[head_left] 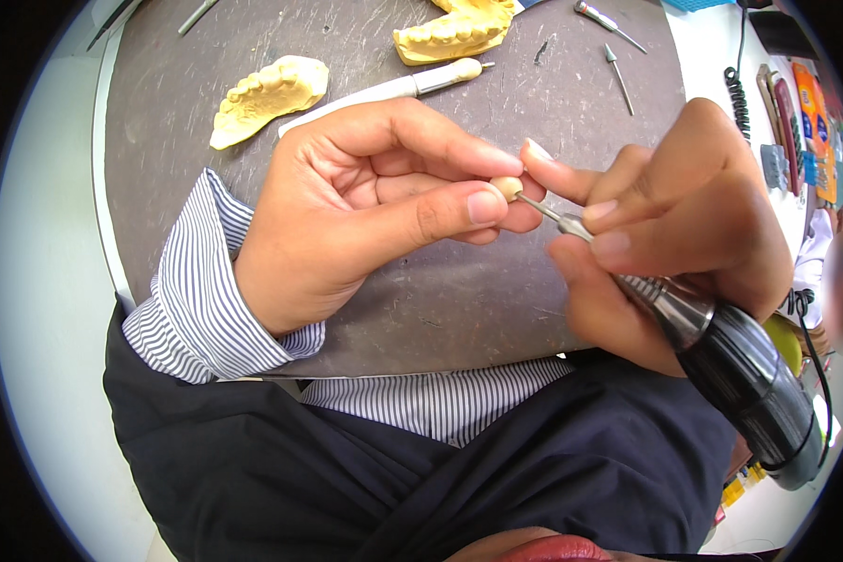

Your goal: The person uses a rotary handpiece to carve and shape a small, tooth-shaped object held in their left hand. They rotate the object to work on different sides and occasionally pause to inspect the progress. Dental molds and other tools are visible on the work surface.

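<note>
Between the thumb and fingertips of my left hand (337, 215) is a small cream tooth crown (508, 187). My right hand (688, 206) is closed round a black and silver rotary handpiece (749, 365), gripped near its metal nose. Its thin bur (537, 204) points up and left, with the tip at the crown's near side; whether it cuts there I cannot tell. My right index fingertip rests close to the left fingers. Behind my left hand lies a white-handled tool (375, 95) with a cream piece at its tip.
Two yellow plaster dental models, one at left (272, 98) and one at the back (454, 36), lie on the scratched brown board (421, 309). Loose burs (618, 80) lie back right, a metal rod (197, 17) back left. A coiled black cord (735, 98) hangs at right.
</note>
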### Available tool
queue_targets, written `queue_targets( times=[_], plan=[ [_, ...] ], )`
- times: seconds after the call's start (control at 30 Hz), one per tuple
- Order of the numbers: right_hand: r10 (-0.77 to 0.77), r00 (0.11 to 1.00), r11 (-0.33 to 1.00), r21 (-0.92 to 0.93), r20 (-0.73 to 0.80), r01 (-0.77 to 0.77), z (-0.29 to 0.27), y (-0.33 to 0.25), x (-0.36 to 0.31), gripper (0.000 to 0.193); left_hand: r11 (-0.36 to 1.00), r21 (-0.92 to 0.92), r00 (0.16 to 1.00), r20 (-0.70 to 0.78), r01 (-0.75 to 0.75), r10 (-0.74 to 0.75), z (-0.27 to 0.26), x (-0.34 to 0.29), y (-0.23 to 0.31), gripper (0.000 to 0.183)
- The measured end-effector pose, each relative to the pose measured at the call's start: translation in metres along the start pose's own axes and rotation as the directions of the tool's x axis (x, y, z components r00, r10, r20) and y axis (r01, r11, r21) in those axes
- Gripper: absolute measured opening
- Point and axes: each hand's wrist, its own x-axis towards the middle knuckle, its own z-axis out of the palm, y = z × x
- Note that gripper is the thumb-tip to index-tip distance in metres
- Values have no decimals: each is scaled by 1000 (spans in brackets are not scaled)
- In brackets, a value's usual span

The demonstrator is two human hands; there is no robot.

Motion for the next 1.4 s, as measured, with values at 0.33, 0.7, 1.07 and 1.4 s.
queue_targets(
  times=[0.33,0.7,1.07,1.4],
  plan=[
    [144,987,981,139,-74,-133,-34,-4,-7,27,999,-36,999,29,34,-33,11,6,8,19],
    [93,996,973,213,-10,-89,-37,4,-9,28,999,47,998,61,-19,16,12,10,8,20],
    [0,999,975,222,55,-12,-41,8,-7,27,1000,-24,999,42,-2,3,18,13,10,20],
    [151,985,972,195,-79,-133,-28,-3,-12,27,999,-32,1000,7,0,0,20,12,8,18]
  ],
)
